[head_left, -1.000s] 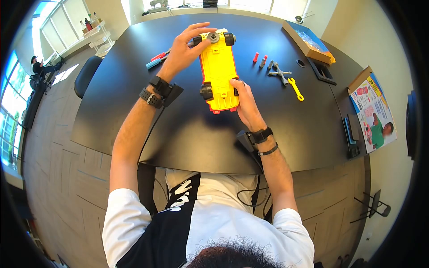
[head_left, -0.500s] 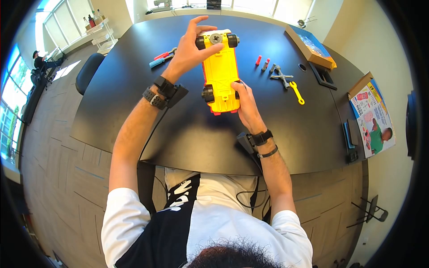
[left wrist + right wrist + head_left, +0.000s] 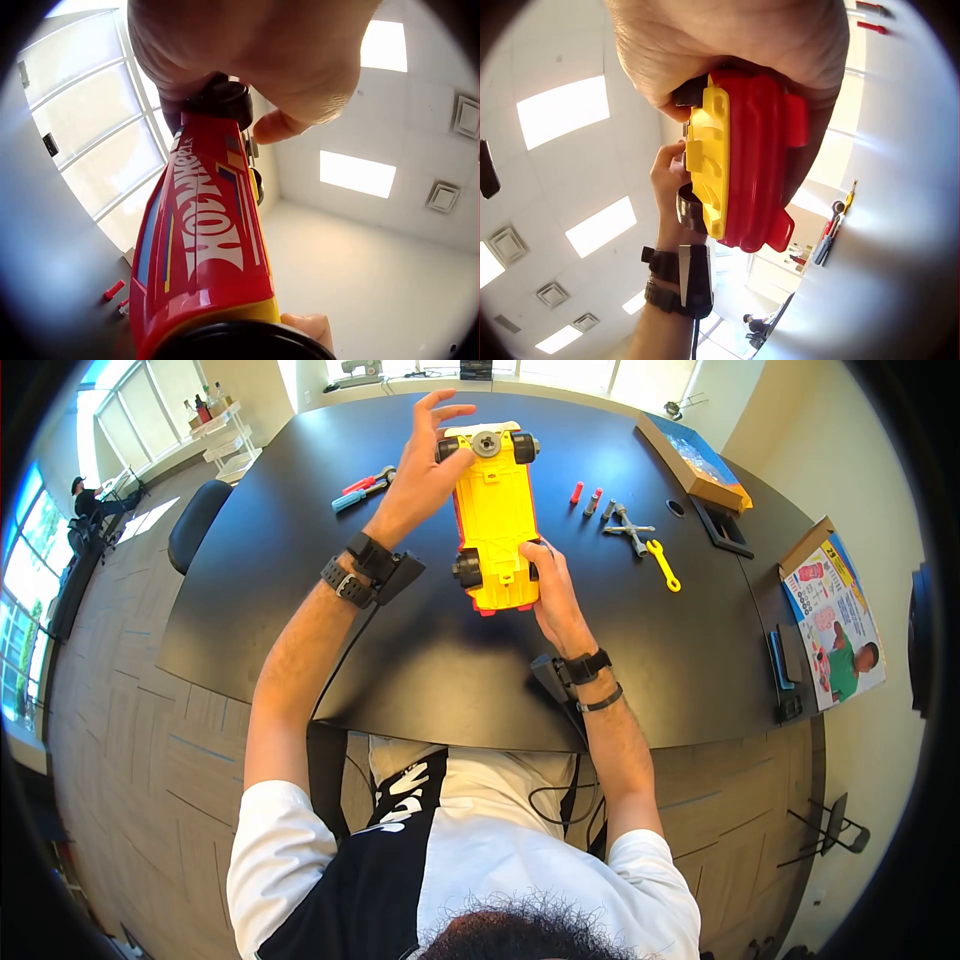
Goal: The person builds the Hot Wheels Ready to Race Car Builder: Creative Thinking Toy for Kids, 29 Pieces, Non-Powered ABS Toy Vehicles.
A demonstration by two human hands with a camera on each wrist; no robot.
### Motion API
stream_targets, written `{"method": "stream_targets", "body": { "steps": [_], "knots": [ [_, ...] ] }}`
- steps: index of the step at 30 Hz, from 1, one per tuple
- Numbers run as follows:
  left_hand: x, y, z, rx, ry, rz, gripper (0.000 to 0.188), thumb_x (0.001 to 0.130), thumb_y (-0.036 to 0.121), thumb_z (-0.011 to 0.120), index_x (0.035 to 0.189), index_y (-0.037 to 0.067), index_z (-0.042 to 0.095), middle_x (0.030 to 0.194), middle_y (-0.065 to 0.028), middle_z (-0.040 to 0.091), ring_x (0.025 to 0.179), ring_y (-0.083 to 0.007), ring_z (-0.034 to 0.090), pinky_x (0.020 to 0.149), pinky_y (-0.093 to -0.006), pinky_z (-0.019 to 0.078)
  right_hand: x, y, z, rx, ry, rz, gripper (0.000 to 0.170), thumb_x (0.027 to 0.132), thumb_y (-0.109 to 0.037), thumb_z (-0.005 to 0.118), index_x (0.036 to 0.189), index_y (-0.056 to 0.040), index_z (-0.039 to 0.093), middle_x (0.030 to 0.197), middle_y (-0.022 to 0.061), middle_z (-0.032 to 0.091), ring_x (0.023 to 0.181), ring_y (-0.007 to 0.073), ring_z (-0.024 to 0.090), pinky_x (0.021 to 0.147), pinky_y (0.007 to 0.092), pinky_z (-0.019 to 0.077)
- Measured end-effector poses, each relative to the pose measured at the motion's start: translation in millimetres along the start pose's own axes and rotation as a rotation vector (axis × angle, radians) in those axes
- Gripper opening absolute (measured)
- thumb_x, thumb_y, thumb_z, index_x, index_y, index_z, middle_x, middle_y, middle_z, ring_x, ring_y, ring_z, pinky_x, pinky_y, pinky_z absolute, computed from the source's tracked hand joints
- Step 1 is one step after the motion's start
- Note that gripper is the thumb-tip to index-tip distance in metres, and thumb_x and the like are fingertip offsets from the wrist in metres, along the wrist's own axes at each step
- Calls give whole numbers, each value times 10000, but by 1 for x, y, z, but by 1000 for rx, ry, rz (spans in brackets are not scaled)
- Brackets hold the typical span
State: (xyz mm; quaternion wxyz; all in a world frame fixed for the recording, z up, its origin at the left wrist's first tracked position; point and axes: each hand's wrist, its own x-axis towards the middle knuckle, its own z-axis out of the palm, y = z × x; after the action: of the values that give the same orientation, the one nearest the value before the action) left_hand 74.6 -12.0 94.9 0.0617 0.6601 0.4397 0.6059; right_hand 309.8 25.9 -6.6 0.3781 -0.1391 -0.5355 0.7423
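A toy car is held up over the dark table, its yellow underside facing the head camera. Its red side carries white Hot Wheels lettering in the left wrist view. A grey round disc sits on the underside at the far end, between two black wheels. My left hand is at that end by a wheel, thumb over the disc's edge, upper fingers reaching past the bumper. My right hand grips the near end, thumb on the yellow base and the other fingers hidden behind the red body.
To the right lie small red-topped pieces, a grey cross-shaped lug wrench and a yellow wrench. Screwdrivers lie on the left. An open box and a printed box stand at the right edge.
The left fingers have lifted and spread away from the car's far end, while the thumb stays at the disc. The right hand keeps its grip. The view has tilted slightly.
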Motion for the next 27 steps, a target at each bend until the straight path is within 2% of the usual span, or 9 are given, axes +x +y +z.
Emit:
{"method": "stream_targets", "body": {
  "steps": [6, 13, 16, 19, 21, 22, 24, 25, 27],
  "knots": [
    [-3, 24, 9, 85, 17, -21, 730, 1016, 142, 720, 1602, 95, 286, 1584, -163, 496, 1354, -268, 585, 1044, -367, 561, 5, 13, -5, -23, 44, -40, 515, 1046, -310, 663, 1391, 66, 598, 1210, 73, 716, 1101, 120, 669, 1007, 284, 518],
    [-2, 15, 6, 30, 6, 16, 686, 1009, 114, 712, 1576, 96, 325, 1600, -161, 458, 1327, -263, 601, 1049, -366, 560, 1, 4, -1, -21, 9, -27, 541, 1044, -321, 665, 1399, 80, 586, 1229, 75, 710, 1123, 125, 662, 1023, 287, 507],
    [-4, 21, 11, 189, 43, 45, 648, 1010, 71, 677, 1565, 94, 344, 1588, -154, 464, 1310, -252, 602, 1046, -359, 557, 3, 11, -5, -20, 43, -37, 528, 1044, -323, 666, 1392, 69, 593, 1228, 73, 712, 1124, 124, 660, 1023, 285, 505],
    [-2, 10, 6, 62, 32, 30, 676, 997, 128, 741, 1553, 91, 359, 1564, -142, 478, 1263, -233, 623, 1020, -348, 565, 2, 7, -3, 1, 26, -12, 546, 1041, -324, 674, 1412, 67, 584, 1235, 73, 705, 1134, 122, 650, 1031, 285, 499],
    [0, 2, 3, -33, 17, 28, 705, 961, 194, 825, 1522, 90, 411, 1525, -127, 499, 1218, -211, 641, 988, -341, 576, 1, 5, -4, -35, 11, -36, 574, 1037, -330, 682, 1430, 73, 572, 1255, 75, 692, 1160, 122, 634, 1047, 285, 489],
    [0, 4, 3, -32, 18, 27, 705, 961, 194, 825, 1522, 90, 411, 1525, -127, 499, 1218, -211, 641, 988, -341, 576, 2, 7, -4, -35, 10, -35, 574, 1037, -330, 682, 1430, 73, 572, 1255, 75, 692, 1160, 122, 634, 1047, 285, 489],
    [1, 7, 5, 317, 47, 166, 606, 936, 234, 865, 1424, 81, 540, 1496, -118, 516, 1177, -194, 653, 963, -333, 581, 4, 12, -7, -30, 26, -34, 595, 1037, -334, 681, 1448, 78, 559, 1264, 79, 686, 1173, 124, 629, 1054, 286, 485],
    [1, 7, 6, 316, 46, 165, 606, 936, 234, 865, 1424, 81, 540, 1496, -118, 516, 1177, -194, 653, 963, -333, 581, 3, 11, -7, -30, 27, -33, 595, 1037, -334, 681, 1448, 78, 559, 1264, 79, 686, 1173, 124, 629, 1054, 286, 485],
    [0, 7, 8, 295, 85, 162, 420, 943, 227, 857, 1281, 71, 663, 1476, -115, 532, 1174, -180, 650, 960, -322, 577, 3, 9, -5, -34, 11, -44, 609, 1035, -336, 682, 1460, 80, 550, 1262, 81, 685, 1172, 127, 630, 1058, 287, 485]
  ]
}}
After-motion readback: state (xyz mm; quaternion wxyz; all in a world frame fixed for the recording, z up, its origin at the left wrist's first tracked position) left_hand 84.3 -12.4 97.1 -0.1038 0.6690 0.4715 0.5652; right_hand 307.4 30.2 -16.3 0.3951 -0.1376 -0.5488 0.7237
